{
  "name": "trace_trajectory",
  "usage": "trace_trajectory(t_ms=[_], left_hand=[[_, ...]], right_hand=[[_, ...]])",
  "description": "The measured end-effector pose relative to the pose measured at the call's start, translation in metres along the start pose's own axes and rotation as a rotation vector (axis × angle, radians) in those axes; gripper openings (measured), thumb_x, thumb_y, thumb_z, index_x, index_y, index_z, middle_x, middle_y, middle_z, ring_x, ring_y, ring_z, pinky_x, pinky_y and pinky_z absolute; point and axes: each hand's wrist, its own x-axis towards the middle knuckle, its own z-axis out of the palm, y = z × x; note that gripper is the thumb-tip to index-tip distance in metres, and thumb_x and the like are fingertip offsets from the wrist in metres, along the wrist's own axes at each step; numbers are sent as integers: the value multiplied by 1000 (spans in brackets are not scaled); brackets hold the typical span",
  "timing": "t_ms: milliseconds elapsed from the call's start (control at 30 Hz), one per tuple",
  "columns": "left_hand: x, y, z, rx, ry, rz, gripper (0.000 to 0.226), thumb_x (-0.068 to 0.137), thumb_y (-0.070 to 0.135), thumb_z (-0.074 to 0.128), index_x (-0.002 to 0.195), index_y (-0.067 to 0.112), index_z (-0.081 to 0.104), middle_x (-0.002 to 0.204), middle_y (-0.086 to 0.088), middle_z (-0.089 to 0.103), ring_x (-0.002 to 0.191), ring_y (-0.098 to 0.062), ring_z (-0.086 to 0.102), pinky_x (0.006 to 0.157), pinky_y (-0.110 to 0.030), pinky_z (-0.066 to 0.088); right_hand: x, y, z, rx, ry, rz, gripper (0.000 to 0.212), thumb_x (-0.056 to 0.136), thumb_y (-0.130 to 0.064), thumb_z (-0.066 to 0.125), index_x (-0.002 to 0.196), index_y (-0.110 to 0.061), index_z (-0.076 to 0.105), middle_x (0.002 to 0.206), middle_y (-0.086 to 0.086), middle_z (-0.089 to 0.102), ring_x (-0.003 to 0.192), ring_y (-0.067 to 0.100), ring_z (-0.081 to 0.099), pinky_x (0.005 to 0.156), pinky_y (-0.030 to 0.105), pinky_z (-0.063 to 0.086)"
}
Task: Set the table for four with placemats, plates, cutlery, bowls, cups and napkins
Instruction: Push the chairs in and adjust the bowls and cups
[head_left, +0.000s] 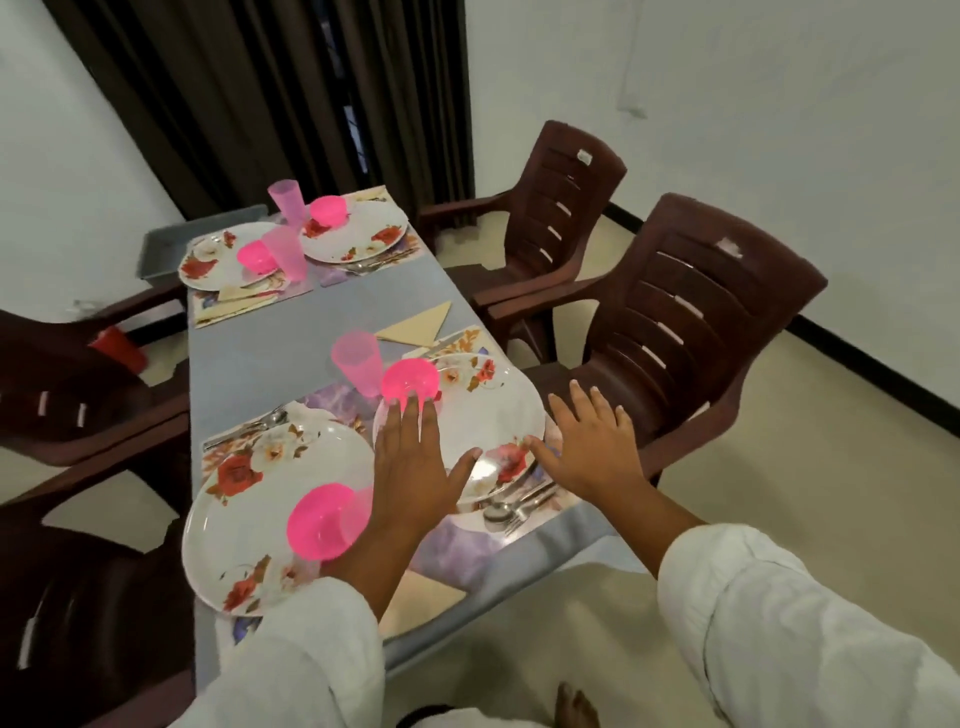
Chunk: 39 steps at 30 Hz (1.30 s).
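Entry, lower centre of frame: I am logging the floral plate (493, 410), judging it stiff, light, glossy and slippery, best taken at opposite rims; left hand (415, 462) and right hand (589, 449) are spreading open over it, gripping nothing; pink bowl (410, 378) on it and pink cup (357, 364) beside it are both appearing empty

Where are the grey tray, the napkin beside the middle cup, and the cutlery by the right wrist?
Tray (156, 260): head view, its grey near wall.
Napkin (418, 326): head view, centre of the fold.
Cutlery (517, 504): head view, middle of the bundle.
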Motion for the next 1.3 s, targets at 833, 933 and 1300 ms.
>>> trace_trajectory(t_ms=[833,933,1300], left_hand=[[103,208,79,-156,-213,156,83,98,63,42,161,18,12,170,-3,5,156,-22,0,123,-35,5],[121,245,103,-145,-249,171,82,100,60,43,161,15,13,169,-6,8,156,-23,1,123,-35,5],[186,438,184,-332,-463,-407,77,99,54,51,151,1,33,159,-19,33,148,-35,27,122,-41,24]], right_hand=[[114,159,-34,-93,-23,-13,83,94,-75,26,160,-26,22,168,5,18,156,27,12,122,54,18],[137,203,-35,-86,-28,-30,82,94,-75,27,160,-26,23,168,5,20,155,28,14,122,54,19],[221,407,-68,-168,-113,-339,80,95,-72,29,160,-25,23,169,8,14,155,30,11,122,52,17]])
